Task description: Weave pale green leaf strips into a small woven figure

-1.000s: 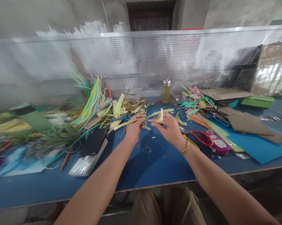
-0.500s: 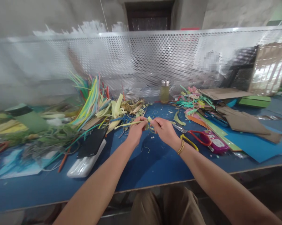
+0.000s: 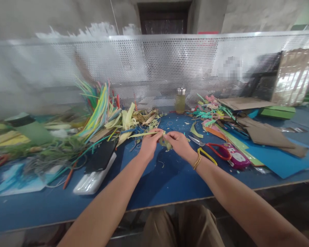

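right hand (image 3: 178,141) now nearer left hand (image 3: 149,143)

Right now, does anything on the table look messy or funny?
Yes, a bit messy: a curled green scrap lies loose near the scissors, and tiny bits litter the blue table. The phone lies slantwise, covering part of a white thing. The bottle stands upright. I can't see any spill.

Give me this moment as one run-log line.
left hand: pinching pale green strip material | right hand: pinching it too | near right hand: red-handled scissors
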A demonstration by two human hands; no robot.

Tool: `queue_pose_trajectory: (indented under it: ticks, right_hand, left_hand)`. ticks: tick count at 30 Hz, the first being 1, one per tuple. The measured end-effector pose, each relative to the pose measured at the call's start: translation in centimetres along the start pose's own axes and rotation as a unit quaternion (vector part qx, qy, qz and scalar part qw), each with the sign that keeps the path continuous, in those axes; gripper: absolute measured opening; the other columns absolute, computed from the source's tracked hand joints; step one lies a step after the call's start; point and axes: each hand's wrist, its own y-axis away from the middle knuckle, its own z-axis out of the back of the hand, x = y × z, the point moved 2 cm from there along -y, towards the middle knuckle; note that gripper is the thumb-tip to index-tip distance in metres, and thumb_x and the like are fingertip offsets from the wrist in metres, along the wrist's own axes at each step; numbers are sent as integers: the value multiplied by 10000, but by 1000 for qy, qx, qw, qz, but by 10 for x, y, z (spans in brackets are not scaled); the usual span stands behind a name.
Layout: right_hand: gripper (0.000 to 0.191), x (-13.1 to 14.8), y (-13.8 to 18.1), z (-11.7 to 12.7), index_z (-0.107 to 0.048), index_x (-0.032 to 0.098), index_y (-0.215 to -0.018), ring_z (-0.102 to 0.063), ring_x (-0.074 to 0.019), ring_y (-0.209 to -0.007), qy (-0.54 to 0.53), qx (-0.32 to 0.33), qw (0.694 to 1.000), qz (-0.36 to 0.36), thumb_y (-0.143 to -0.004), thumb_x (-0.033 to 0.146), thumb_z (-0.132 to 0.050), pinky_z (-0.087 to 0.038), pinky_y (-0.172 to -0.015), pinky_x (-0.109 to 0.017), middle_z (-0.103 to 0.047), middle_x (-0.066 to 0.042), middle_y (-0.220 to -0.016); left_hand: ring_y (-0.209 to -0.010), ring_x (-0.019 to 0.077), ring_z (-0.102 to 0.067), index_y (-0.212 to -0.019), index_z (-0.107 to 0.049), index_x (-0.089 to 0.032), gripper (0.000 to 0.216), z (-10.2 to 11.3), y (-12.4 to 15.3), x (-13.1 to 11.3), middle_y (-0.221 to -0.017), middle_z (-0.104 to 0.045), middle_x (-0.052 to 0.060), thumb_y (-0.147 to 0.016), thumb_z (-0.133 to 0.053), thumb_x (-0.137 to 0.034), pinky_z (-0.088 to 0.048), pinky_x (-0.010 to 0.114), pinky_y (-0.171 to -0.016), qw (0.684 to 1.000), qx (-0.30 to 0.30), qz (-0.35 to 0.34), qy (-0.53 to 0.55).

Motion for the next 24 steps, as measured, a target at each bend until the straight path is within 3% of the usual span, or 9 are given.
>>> queue_pose_trajectory:
  ticks: [4,8,24]
  right_hand:
    - [387,5,1,-2,-575,173,-622,-352,-75,-456,-126,6,987,-98,-715,535,-674,-288,-450,-226,-451,46,-497]
    - [315,9,2,-1,-584,179,-605,-339,-77,-420,-156,18,977,-145,-680,469,-682,-279,-424,-233,-439,51,-456]
    - [246,3,0,3,-582,181,-589,-320,-77,-418,-190,11,969,-155,-661,399,-669,-241,-409,-244,-409,56,-457]
  left_hand:
    - [-632,129,-541,-767,-701,-181,199,-2,2,-2,-670,-615,-2,-640,-748,-327,-422,250,-600,1000,9,8,4]
    - [-615,130,-541,-768,-694,-187,183,-4,3,-3,-663,-616,-5,-660,-736,-329,-434,262,-617,999,30,1,11]
    - [-663,158,-580,-809,-716,-184,223,-2,3,-3,-677,-646,15,-733,-714,-393,-478,295,-702,997,57,-40,-31]
